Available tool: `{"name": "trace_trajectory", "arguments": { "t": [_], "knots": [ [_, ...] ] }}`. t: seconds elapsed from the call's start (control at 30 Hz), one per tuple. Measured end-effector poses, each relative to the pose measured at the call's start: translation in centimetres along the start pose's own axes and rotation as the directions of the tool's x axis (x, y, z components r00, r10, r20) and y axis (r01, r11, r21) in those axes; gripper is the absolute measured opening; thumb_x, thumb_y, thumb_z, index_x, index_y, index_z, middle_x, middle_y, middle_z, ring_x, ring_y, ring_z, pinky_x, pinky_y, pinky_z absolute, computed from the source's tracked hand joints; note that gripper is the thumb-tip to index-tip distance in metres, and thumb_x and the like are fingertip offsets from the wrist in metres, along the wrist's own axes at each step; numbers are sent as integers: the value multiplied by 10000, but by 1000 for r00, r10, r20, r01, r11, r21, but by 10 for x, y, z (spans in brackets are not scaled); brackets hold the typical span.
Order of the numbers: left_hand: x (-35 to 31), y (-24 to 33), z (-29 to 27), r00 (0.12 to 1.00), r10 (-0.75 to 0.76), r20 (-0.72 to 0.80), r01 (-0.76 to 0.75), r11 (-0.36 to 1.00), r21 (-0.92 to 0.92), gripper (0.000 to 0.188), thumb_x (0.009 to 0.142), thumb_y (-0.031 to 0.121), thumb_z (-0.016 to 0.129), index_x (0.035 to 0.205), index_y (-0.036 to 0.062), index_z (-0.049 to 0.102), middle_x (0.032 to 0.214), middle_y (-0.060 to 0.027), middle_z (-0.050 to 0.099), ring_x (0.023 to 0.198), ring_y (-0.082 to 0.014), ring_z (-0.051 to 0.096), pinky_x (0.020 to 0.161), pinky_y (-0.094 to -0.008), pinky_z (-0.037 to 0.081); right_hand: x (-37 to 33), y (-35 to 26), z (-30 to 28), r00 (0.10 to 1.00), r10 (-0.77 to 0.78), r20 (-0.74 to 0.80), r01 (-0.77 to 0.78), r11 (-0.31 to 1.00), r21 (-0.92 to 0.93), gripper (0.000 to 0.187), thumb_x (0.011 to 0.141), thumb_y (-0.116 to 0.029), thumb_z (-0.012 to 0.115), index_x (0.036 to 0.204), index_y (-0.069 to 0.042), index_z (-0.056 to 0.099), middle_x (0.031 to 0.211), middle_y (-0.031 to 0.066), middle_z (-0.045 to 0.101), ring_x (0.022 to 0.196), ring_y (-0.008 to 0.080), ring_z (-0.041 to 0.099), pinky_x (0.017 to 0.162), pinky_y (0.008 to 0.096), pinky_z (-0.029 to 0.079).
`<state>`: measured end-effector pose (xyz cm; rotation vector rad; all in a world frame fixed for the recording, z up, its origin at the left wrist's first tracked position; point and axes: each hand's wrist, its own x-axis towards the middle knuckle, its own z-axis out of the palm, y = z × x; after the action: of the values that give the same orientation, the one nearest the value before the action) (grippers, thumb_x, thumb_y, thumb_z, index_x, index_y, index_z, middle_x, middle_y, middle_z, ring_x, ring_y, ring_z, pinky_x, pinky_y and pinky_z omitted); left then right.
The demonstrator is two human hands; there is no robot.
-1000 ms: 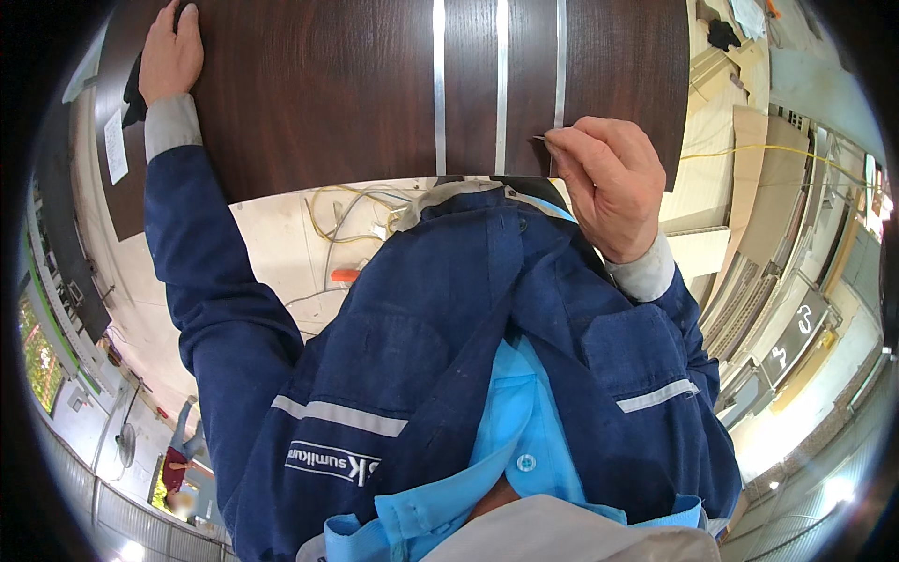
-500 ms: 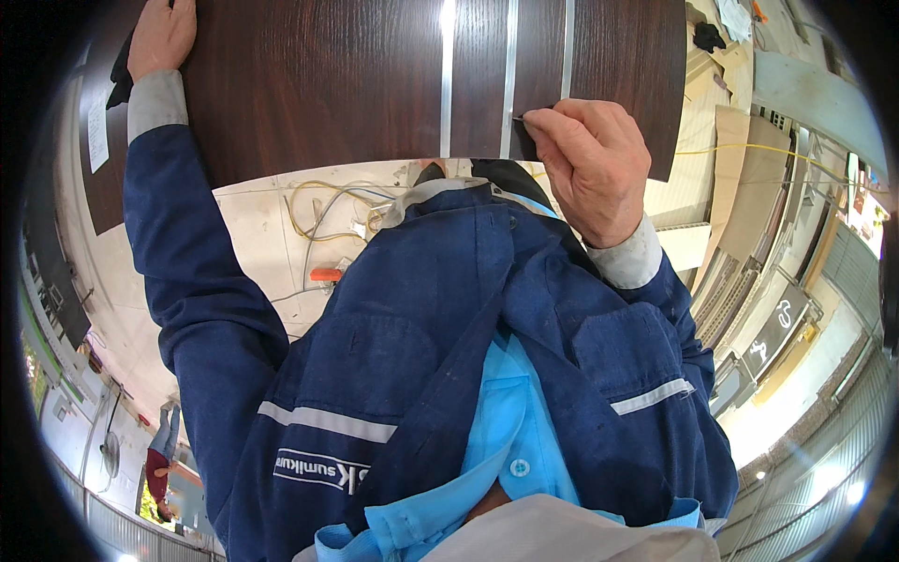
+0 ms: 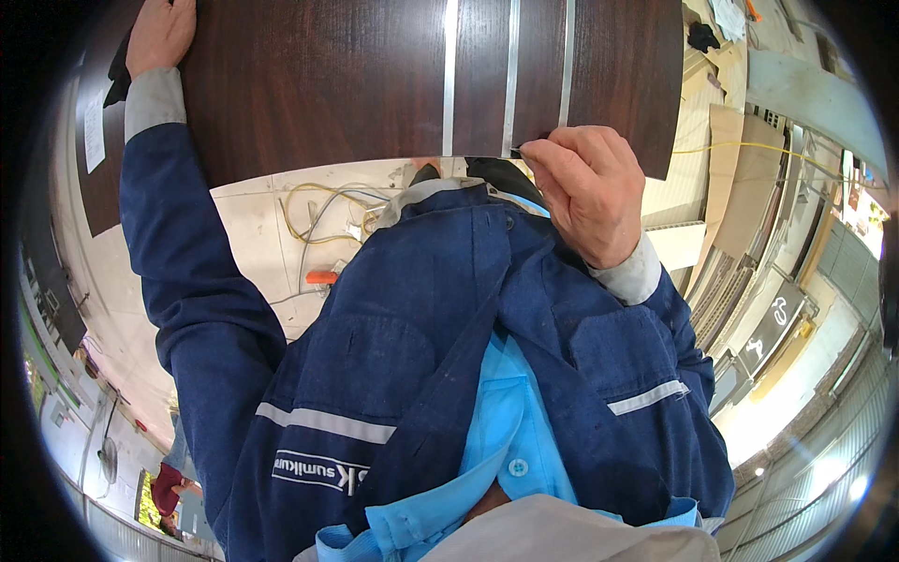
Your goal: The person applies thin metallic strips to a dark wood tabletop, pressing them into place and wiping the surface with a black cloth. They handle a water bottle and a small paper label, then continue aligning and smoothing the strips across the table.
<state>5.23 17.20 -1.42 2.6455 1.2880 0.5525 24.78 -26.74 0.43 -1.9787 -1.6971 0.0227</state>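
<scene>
A dark brown wood-grain panel [image 3: 318, 84] lies in front of me, with three narrow silvery strips [image 3: 511, 75] running across it toward my body. On the panel's left part rests my left hand [image 3: 161, 37], laid flat; its fingertips run up against the top of the picture. My right hand [image 3: 590, 192] is closed in a pinch at the panel's near edge, by the end of the middle strip. Between thumb and fingers it holds a small dark flat piece [image 3: 516, 152], mostly hidden by the hand.
A black cloth-like item [image 3: 117, 80] and a white paper label [image 3: 95, 131] are on the left. Below the panel, cables [image 3: 314, 211] and an orange object [image 3: 321, 277] lie on the pale floor. Boards [image 3: 726, 187] lean at the right. Another person [image 3: 169, 487] stands far off, lower left.
My right hand has moved slightly toward my body, bringing the small dark piece from the panel's surface to its near edge. My left hand stays in place.
</scene>
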Motion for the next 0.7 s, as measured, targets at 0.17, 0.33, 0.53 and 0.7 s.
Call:
{"name": "trace_trajectory", "arguments": {
  "t": [0.17, 0.33, 0.53, 0.7],
  "knots": [
    [5, -17, 8, 1000, -12, -28, 12, 1000, 16, 587, 1072, 360, 465, 1456, -82, 511, 1520, -283, 513, 1448, -423, 440, 1229, -475, 323, 2, -1, -2, 999, 33, 11, -33, 999, 10, 230, 783, -70, 813, 997, -124, 750, 928, 30, 699, 847, 250, 643, 710, 386, 487],
    [11, -43, 25, 991, -7, -136, 23, 994, 111, 536, 1074, 384, 491, 1441, 3, 578, 1529, -208, 544, 1461, -336, 467, 1232, -401, 333, 6, -5, -6, 997, 28, 72, -32, 998, 45, 189, 803, -63, 822, 975, -103, 755, 927, 55, 704, 850, 259, 650, 715, 389, 499],
    [9, -42, 25, 995, 10, -99, 2, 992, 125, 545, 1080, 395, 482, 1449, 4, 572, 1538, -212, 534, 1474, -346, 449, 1244, -407, 320, 10, -7, -10, 989, 144, 10, -144, 981, 127, 185, 823, -31, 809, 999, -58, 755, 939, 97, 709, 845, 288, 665, 729, 382, 530],
    [-55, 47, 12, 877, 480, 23, -480, 877, 1, 441, 1016, 236, 595, 1402, 25, 602, 1483, -187, 588, 1418, -380, 511, 1213, -480, 360, 16, 3, -24, 941, 281, -189, -247, 951, 186, 164, 866, 17, 779, 1022, -24, 755, 969, 137, 707, 860, 278, 680, 754, 337, 543]
  ]
}}
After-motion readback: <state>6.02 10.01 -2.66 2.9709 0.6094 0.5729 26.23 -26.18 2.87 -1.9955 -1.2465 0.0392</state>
